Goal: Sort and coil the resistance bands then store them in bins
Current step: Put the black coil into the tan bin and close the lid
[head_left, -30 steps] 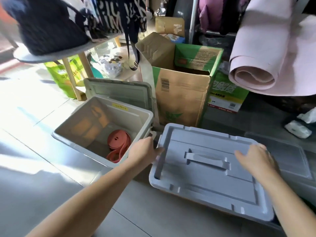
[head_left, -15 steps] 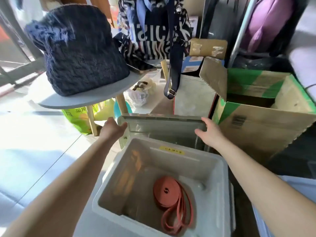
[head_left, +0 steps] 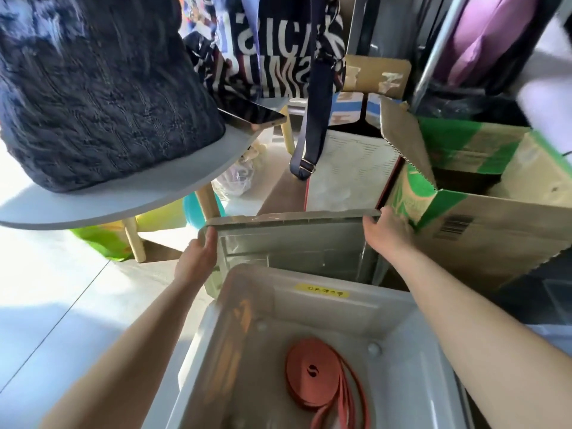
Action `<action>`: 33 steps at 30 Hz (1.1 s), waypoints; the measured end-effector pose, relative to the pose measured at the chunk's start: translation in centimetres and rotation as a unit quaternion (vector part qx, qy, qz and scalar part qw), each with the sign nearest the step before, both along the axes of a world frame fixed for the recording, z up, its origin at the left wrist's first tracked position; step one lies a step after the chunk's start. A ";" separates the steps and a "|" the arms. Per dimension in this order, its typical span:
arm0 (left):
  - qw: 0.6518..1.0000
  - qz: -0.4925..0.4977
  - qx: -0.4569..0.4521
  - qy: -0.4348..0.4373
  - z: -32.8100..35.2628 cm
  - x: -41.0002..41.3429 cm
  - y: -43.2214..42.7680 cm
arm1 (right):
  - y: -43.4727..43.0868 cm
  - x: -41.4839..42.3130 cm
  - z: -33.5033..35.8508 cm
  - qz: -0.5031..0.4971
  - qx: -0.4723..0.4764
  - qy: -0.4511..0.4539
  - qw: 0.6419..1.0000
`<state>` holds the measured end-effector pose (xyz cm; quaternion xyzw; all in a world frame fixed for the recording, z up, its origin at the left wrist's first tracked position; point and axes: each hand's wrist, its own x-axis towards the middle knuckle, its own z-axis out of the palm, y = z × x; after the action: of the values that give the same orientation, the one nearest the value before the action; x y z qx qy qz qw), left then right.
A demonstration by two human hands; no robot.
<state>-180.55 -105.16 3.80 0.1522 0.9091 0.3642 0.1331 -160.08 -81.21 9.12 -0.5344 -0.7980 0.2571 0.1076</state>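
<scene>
Big open storage bin (head_left: 356, 317) fills my view now: pale grey plastic, smooth walls, rounded corners. A second ago the hands were on another bin's lid, off to this bin's right; they've swung over. Behind the bin its lid (head_left: 294, 249) stands on edge, flat, ribbed, the same grey plastic. My left hand (head_left: 196, 261) grips its left edge, thumb in front, and my right hand (head_left: 385, 235) curls over its top right corner. Looks like I'm about to close this one. Inside the bin, on its floor, the red resistance band (head_left: 309, 379) lies in a flat rubbery coil with its tail loose. A small yellow label (head_left: 322, 294) sits on the back wall.
</scene>
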 end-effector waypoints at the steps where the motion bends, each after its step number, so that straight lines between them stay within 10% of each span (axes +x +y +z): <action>1: 0.999 -0.001 0.039 -0.027 0.0 0.3 -0.2 | -0.2 0.2 0.2 -0.014 -0.028 0.030 0.999; 7: 0.939 0.003 0.309 -0.153 4.1 3.6 -3.3 | -2.9 6.0 1.7 -0.094 -0.065 0.200 0.973; 13: 0.921 0.006 0.358 -0.155 7.0 7.7 -7.8 | -7.8 15.1 2.2 -0.125 -0.090 0.450 0.880; 33: 0.991 -0.021 0.095 -0.095 -0.6 18.7 -18.8 | -20.2 29.3 -6.1 -0.024 -0.067 0.267 0.961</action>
<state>-161.83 -123.97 3.22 0.1477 0.8501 0.4591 0.2113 -130.83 -101.41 2.98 -0.4712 -0.7082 0.4408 0.2865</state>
